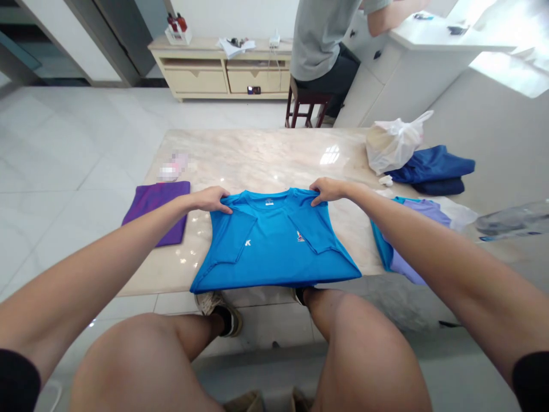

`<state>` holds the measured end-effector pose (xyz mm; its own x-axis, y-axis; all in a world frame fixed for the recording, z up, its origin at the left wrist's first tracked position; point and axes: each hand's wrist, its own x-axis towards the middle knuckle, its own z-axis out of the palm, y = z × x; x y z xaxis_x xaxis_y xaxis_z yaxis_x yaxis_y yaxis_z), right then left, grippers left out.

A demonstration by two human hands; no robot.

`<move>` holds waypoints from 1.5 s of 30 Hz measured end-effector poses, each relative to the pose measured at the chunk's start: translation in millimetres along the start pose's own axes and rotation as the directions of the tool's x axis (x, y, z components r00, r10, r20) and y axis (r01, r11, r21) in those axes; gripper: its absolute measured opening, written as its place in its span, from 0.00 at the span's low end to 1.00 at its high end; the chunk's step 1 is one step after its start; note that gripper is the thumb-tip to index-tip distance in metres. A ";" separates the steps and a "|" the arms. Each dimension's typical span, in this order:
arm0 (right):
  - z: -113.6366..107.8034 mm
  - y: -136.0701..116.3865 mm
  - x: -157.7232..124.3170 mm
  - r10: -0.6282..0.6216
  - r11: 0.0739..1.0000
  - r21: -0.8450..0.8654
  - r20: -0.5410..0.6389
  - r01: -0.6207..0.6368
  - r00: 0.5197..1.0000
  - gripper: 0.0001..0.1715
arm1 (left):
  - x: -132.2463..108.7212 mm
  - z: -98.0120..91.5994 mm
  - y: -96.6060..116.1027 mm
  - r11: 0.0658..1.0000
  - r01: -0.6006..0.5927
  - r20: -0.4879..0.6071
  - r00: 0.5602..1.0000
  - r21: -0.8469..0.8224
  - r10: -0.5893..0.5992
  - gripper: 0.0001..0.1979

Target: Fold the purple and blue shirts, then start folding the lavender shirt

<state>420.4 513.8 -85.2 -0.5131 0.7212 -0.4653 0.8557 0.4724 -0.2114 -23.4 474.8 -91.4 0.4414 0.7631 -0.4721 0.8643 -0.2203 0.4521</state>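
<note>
A bright blue T-shirt [274,243] lies flat at the near edge of the marble counter [261,157], collar toward the far side. The left hand [210,200] and right hand [326,190] each pinch its shoulder edge. A folded purple cloth [156,212] lies left; a white plastic bag [392,143] and navy clothes [431,166] sit far right.

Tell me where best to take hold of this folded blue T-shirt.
Pinch the shoulder edge either side of the collar, coming from the outer sides, as your left hand and right hand do: the folded blue T-shirt lies flat, so that far edge gathers easiest.
</note>
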 end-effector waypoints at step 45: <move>71.4 1.4 -28.5 -0.320 0.896 -0.436 -0.510 0.081 0.799 0.20 | -20.3 43.8 -19.8 0.774 -0.074 -0.415 0.810 0.629 0.414 0.24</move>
<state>441.0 457.7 -133.6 -0.7179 0.6830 0.1343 0.6961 0.7025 0.1481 -38.9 437.0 -123.9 0.6154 0.7792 0.1191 0.7883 -0.6086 -0.0910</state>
